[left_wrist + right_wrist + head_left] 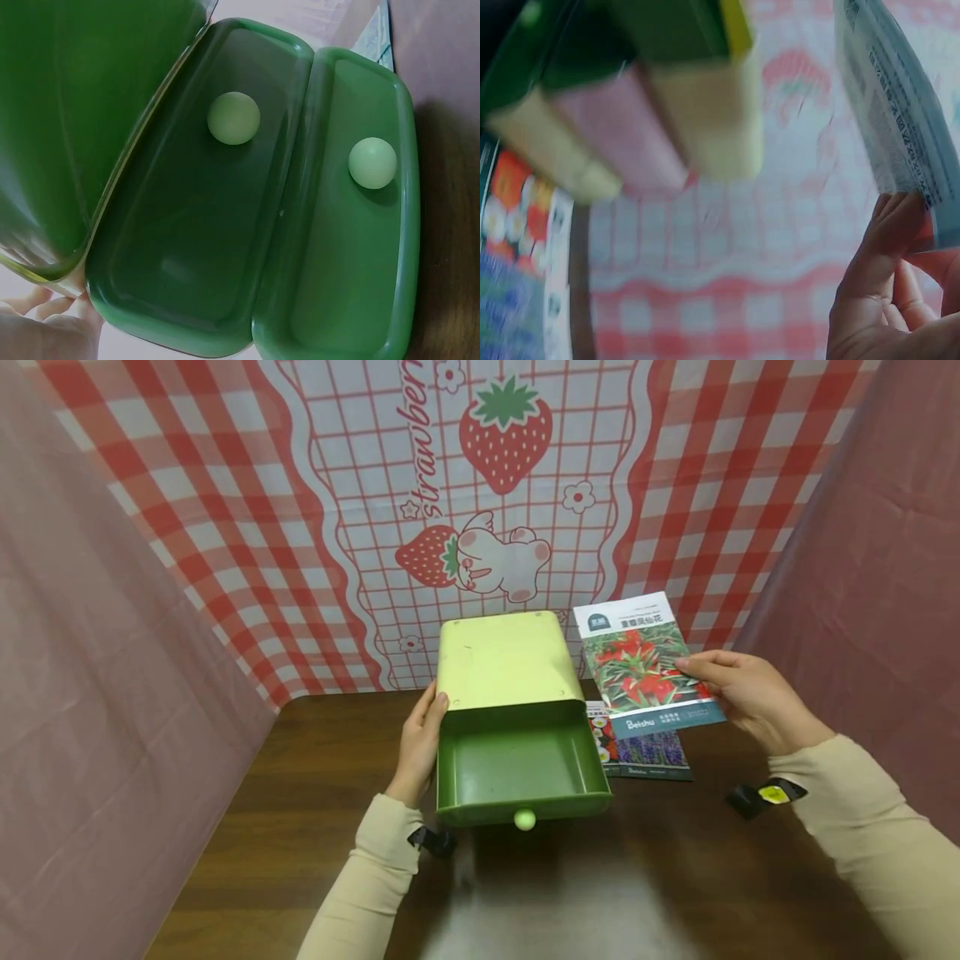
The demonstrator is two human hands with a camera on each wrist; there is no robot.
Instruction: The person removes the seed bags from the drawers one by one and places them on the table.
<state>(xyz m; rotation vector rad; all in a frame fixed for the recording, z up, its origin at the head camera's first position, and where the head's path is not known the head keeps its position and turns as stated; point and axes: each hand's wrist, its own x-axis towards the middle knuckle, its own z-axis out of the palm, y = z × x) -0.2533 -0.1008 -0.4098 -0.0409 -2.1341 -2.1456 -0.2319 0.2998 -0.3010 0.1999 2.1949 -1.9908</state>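
Note:
A small cabinet with a pale yellow-green top stands on the table, its green top drawer pulled out. Nothing shows inside that drawer. Along the cabinet's left side rests my left hand, thumb near the front edge. My right hand pinches a seed packet by its right edge, picturing red flowers, and holds it up right of the cabinet. Beneath it lie a packet with red and white flowers and one with purple flowers. In the left wrist view, two lower drawers with round knobs are closed.
The dark wooden table carries the cabinet and packets. A red-checked strawberry cloth hangs behind. Pink curtains flank both sides, the right curtain close to my right arm.

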